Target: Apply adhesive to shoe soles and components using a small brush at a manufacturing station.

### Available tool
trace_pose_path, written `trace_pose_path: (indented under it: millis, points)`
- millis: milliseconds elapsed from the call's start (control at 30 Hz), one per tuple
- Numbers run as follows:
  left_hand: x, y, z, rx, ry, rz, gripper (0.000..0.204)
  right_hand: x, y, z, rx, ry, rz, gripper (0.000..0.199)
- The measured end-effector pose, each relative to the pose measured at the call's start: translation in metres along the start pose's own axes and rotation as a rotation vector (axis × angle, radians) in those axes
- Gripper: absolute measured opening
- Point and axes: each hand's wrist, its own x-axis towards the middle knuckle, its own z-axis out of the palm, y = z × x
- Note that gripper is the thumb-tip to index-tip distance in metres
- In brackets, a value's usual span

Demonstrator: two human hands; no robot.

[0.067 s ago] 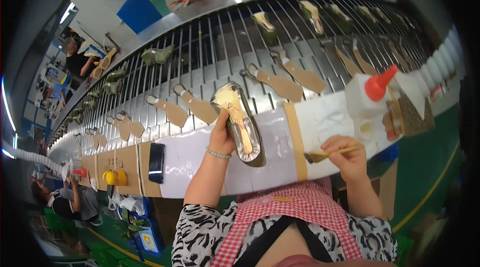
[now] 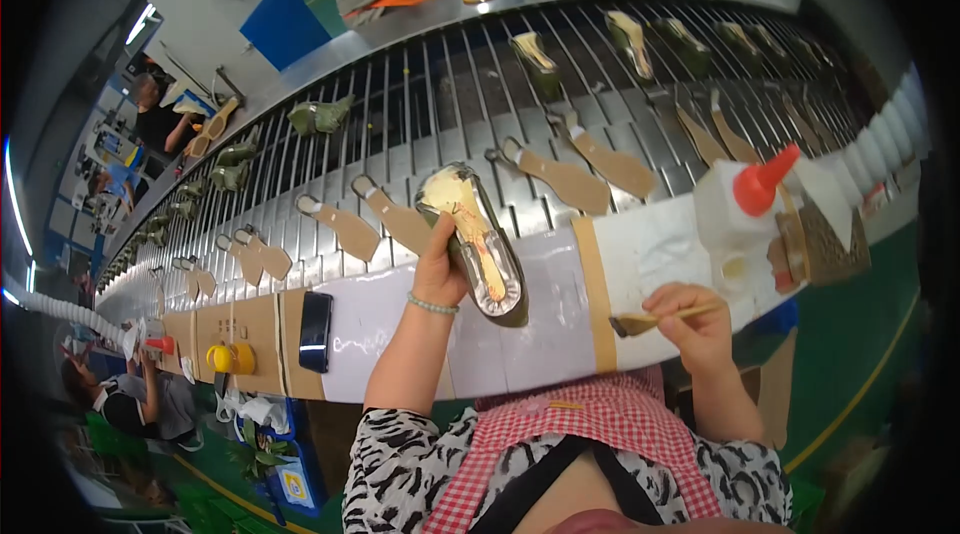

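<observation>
While the left hand (image 2: 440, 269) wraps around the side of a shoe on its last (image 2: 478, 242), sole turned up, the shoe rests tilted on the near edge of the white-covered tabletop (image 2: 385, 324) — the grip is closed on the shoe's left flank, thumb and fingers curled against it. A yellowish strip runs along the upturned sole. The right hand (image 2: 695, 324) is closed around the handle of a small brush (image 2: 655, 319), whose dark bristles point left, just off the tabletop's front edge and apart from the shoe. Beyond the right hand stands a white glue bottle (image 2: 735, 219) with a red nozzle, close to the tabletop's right end. A dark phone (image 2: 315, 331) lies flat to the left of the left forearm, with a yellow cap-shaped object (image 2: 230, 357) farther left. Behind the tabletop runs a slatted metal conveyor (image 2: 440, 104) carrying tan insoles (image 2: 575, 179) and olive shoe uppers (image 2: 320, 117) — other people sit along its far side.
</observation>
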Motion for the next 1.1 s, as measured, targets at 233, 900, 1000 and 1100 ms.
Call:
trace_pose_path:
  millis: [233,900,1000,1100]
  points:
    - [0.128,0.085,0.01,0.296,0.018,0.457,0.056,0.027,0.029,0.005,0.115,0.094,0.167,0.015]
    - [0.318,0.112,-0.054,1.006,0.376,0.283,0.083,0.09,0.078,0.011,0.101,0.165,0.307,0.017]
    - [0.253,0.112,-0.061,1.064,0.267,0.36,0.073,0.074,0.077,0.019,0.142,0.16,0.262,0.014]
    - [0.172,0.107,-0.056,1.462,0.075,0.411,0.059,0.048,0.087,0.02,0.166,0.166,0.255,0.016]
